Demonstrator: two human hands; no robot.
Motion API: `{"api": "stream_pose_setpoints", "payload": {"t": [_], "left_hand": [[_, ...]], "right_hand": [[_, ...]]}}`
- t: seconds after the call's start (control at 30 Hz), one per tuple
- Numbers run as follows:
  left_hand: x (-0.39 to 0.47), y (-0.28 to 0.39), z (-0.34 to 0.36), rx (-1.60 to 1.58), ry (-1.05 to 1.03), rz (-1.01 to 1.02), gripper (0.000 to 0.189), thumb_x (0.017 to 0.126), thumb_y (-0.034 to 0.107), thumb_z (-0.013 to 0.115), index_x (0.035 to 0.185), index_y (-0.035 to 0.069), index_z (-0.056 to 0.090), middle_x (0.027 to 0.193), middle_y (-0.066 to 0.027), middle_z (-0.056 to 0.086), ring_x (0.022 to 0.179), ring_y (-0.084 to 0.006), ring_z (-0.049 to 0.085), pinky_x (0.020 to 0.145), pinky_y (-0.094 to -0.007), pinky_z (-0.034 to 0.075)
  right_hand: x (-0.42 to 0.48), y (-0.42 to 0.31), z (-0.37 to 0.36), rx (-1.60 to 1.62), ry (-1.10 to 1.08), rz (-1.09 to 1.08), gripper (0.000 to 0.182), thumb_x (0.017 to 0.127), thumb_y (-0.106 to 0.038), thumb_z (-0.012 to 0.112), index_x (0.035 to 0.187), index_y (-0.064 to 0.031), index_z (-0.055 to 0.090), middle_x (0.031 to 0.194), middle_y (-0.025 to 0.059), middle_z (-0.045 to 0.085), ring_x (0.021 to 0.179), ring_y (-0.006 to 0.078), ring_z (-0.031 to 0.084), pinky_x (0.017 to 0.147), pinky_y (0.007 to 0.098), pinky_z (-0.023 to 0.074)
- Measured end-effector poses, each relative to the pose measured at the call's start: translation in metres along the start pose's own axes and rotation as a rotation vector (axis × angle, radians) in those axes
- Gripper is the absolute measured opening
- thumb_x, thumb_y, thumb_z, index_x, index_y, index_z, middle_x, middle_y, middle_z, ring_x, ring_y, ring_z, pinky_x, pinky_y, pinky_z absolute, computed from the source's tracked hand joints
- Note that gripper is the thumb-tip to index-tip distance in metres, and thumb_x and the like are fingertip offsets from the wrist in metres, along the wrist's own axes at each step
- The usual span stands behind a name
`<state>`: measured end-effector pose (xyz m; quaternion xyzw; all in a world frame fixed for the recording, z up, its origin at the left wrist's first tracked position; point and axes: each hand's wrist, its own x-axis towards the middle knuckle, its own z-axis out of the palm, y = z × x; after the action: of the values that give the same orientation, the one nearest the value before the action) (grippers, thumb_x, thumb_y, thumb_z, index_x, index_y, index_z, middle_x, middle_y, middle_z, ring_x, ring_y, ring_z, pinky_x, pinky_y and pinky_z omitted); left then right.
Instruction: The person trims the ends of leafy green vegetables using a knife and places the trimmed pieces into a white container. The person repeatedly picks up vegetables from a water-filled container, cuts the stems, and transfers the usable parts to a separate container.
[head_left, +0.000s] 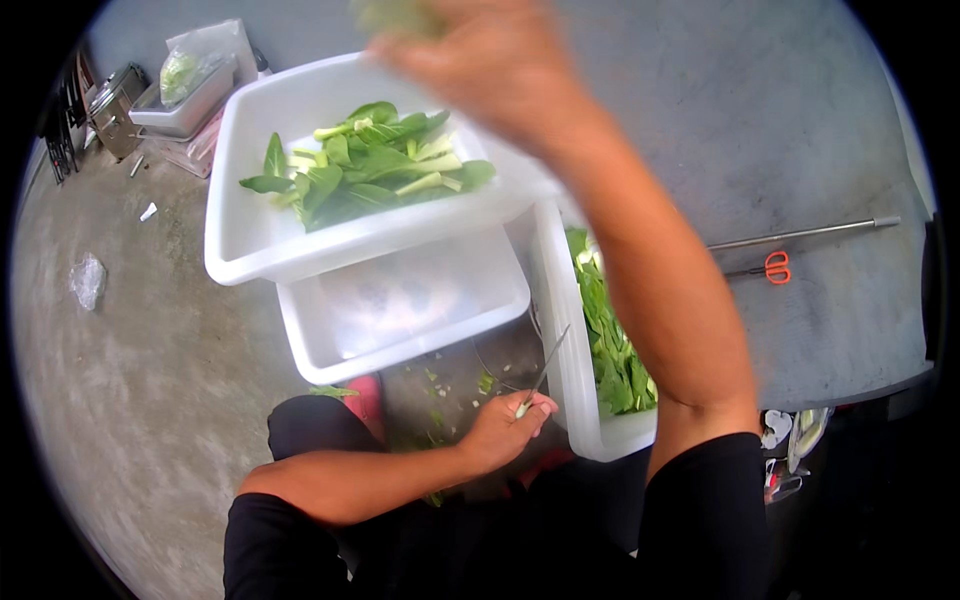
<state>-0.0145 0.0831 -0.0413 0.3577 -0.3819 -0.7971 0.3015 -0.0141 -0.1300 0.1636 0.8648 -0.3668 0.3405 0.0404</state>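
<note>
My left hand (510, 427) is closed around the pale handle of a thin-bladed knife (547, 366), its blade slanting up towards the right. Raised across the top of the view, my right hand (469, 52) is blurred and grips a pale green vegetable (397, 16), partly cut off by the picture's edge. Below that hand, leafy greens with pale stalks (375, 161) lie in a large white plastic tub (244, 232). A second white tub (405, 300), lower down, has no greens showing. More greens (611, 345) fill a tub at the right (566, 382), partly hidden by my right forearm.
Orange-handled scissors (778, 268) and a metal rod (810, 234) lie on the grey surface at right. Leaf scraps (486, 382) litter the floor between my feet. At upper left stand a small white container (184, 112) with a bagged vegetable and a metal canister (116, 124); crumpled plastic (88, 281) lies left.
</note>
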Motion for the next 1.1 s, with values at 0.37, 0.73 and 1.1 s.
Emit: {"api": "stream_pose_setpoints", "payload": {"t": [0.37,0.73,1.1], "left_hand": [[-0.002,-0.003,0.002,0.048,0.011,0.060,0.021,0.090,0.021,0.052,0.089,0.003,0.062,0.067,0.0006,0.053,0.064,-0.0056,0.048,0.061,-0.0218,0.041],[0.013,0.009,0.014,-0.017,0.036,0.039,0.015,0.089,0.017,0.054,0.089,0.005,0.062,0.068,0.0027,0.052,0.059,-0.0035,0.043,0.052,-0.0187,0.035],[0.021,0.028,0.005,-0.044,0.104,0.117,0.015,0.089,0.018,0.054,0.089,0.005,0.061,0.068,0.0022,0.051,0.059,-0.0042,0.043,0.052,-0.0189,0.034]], "right_hand": [[-0.121,0.105,-0.058,0.454,0.233,0.553,0.018,0.076,-0.016,0.068,0.078,-0.0004,0.061,0.068,0.0019,0.058,0.061,0.0098,0.053,0.056,0.0236,0.0434],[-0.292,0.222,-0.050,-0.259,-0.144,0.825,0.013,0.073,-0.013,0.060,0.085,-0.0082,0.066,0.084,0.0112,0.065,0.078,0.0261,0.062,0.068,0.0354,0.0486],[-0.291,0.248,-0.006,-0.760,-0.433,0.608,0.016,0.067,-0.007,0.056,0.080,-0.0104,0.065,0.086,0.0080,0.058,0.081,0.0300,0.057,0.074,0.0392,0.0488]]}}
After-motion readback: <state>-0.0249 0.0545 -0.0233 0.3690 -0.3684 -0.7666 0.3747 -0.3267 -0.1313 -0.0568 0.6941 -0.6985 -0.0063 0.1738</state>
